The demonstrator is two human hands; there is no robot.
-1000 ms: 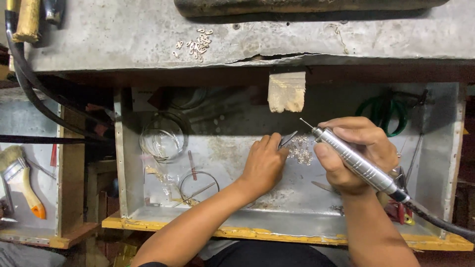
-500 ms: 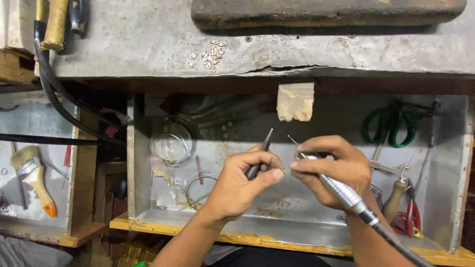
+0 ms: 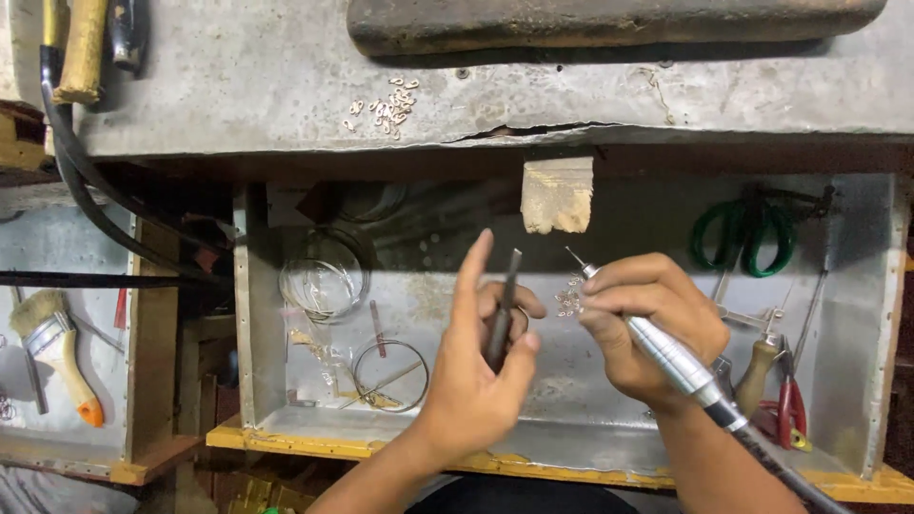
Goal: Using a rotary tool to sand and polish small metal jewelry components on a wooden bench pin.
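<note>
We look down into a metal tray drawer (image 3: 862,314) under a grey bench top (image 3: 238,86). Left hand (image 3: 481,381) is raised over the drawer, index finger straight up, thumb and remaining fingers closed around a thin dark tool (image 3: 502,309) that stands nearly upright. Right hand (image 3: 647,319) sits just beside it, curled in a pen grip on a silver rotary handpiece (image 3: 671,362); its fine bit points up and left, its dark cable runs off toward the lower right. At the right fingertips, near the bit, we note a small cluster of tiny metal links (image 3: 569,297); whether they are pinched or only resting there we cannot tell. A wooden bench pin (image 3: 557,195) juts out above the hands. More small links (image 3: 386,103) lie on the bench top. In the drawer: wire rings (image 3: 390,376) and a clear round dish (image 3: 322,276) at left, green-handled scissors (image 3: 747,238) and red-handled pliers (image 3: 788,409) at right. A brush (image 3: 57,352) lies in the neighbouring tray at far left.
</note>
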